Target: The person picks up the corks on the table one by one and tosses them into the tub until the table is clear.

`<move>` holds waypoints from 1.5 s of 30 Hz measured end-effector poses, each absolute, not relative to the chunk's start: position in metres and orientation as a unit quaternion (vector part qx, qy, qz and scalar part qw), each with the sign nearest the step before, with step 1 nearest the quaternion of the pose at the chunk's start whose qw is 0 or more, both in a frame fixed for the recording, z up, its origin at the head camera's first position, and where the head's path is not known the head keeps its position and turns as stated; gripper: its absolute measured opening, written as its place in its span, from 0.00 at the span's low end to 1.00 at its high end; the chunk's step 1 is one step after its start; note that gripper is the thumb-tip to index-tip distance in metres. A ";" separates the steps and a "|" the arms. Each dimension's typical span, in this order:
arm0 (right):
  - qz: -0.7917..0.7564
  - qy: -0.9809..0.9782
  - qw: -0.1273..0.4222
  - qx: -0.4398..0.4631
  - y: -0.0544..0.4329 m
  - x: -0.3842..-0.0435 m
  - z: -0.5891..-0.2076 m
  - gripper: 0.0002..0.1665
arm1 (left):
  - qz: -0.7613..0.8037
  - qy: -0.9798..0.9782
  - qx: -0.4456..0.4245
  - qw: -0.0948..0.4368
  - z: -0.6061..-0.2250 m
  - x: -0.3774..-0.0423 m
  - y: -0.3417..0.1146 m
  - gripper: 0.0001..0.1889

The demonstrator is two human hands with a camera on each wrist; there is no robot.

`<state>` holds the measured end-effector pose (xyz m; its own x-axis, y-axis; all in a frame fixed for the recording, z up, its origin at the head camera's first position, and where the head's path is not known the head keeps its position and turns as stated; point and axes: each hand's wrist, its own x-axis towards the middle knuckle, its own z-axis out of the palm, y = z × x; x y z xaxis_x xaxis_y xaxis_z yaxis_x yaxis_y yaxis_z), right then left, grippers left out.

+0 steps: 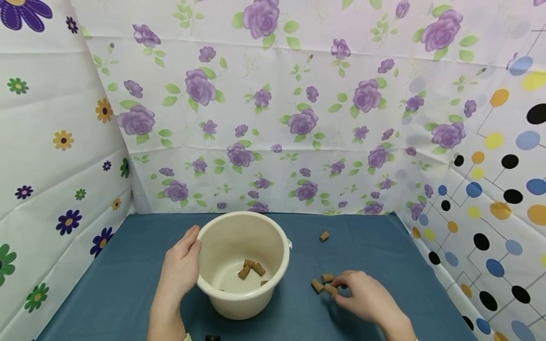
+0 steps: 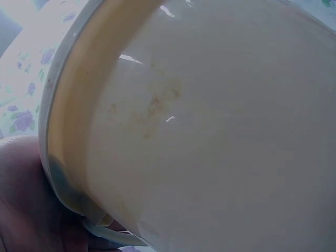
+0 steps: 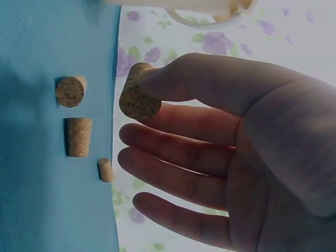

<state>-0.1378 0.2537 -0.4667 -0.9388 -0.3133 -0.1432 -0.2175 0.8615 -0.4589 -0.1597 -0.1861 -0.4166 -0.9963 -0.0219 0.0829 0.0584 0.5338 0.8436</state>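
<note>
A cream bucket (image 1: pixel 245 303) stands upright on the blue cloth, with several corks (image 1: pixel 259 269) inside it. My left hand (image 1: pixel 181 265) holds the bucket's left edge; in the left wrist view the hand (image 2: pixel 23 197) is at the rim beside the handle (image 2: pixel 118 237), its fingertips partly hidden. To the right of the bucket, my right hand (image 1: pixel 367 296) pinches a cork (image 1: pixel 330 289) between thumb and index finger. The right wrist view shows this cork (image 3: pixel 140 94) tilted, with the other fingers extended. Two corks (image 1: pixel 317 286) (image 1: pixel 327 278) lie close to that hand.
Another cork (image 1: pixel 324 236) lies farther back on the blue cloth (image 1: pixel 298 232). Flowered sheets (image 1: pixel 264 118) hang behind and at the left, a dotted sheet (image 1: pixel 490 199) at the right. A small black object (image 1: pixel 212 338) shows at the front edge.
</note>
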 end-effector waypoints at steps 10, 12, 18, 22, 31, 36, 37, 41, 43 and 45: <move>-0.228 0.959 0.078 -0.150 0.257 -0.137 -0.460 0.11 | -0.485 -0.874 -0.011 0.036 -0.417 -0.161 -0.186 0.28; -0.223 0.960 0.071 -0.153 0.257 -0.137 -0.458 0.11 | -0.484 -0.874 -0.012 0.037 -0.417 -0.160 -0.186 0.28; -0.212 0.962 0.032 -0.170 0.253 -0.137 -0.449 0.08 | -0.484 -0.874 -0.010 0.039 -0.417 -0.160 -0.187 0.28; -0.208 0.961 0.004 -0.181 0.250 -0.137 -0.443 0.08 | -0.483 -0.874 -0.012 0.042 -0.417 -0.160 -0.187 0.28; -0.209 0.961 -0.022 -0.181 0.244 -0.139 -0.437 0.09 | -0.484 -0.874 -0.011 0.039 -0.417 -0.161 -0.187 0.28; -0.209 0.961 -0.028 -0.181 0.241 -0.139 -0.433 0.10 | -0.482 -0.875 -0.014 0.043 -0.416 -0.161 -0.188 0.28; -0.209 0.961 -0.029 -0.180 0.241 -0.138 -0.432 0.10 | -0.482 -0.875 -0.014 0.043 -0.416 -0.161 -0.188 0.28; -0.214 0.960 -0.032 -0.177 0.239 -0.137 -0.429 0.10 | -0.485 -0.874 -0.015 0.042 -0.417 -0.161 -0.187 0.28; -0.219 0.960 -0.032 -0.174 0.239 -0.137 -0.427 0.10 | -0.486 -0.873 -0.015 0.042 -0.417 -0.161 -0.187 0.28; -0.222 0.959 -0.034 -0.173 0.239 -0.136 -0.426 0.10 | -0.487 -0.872 -0.013 0.039 -0.418 -0.160 -0.188 0.28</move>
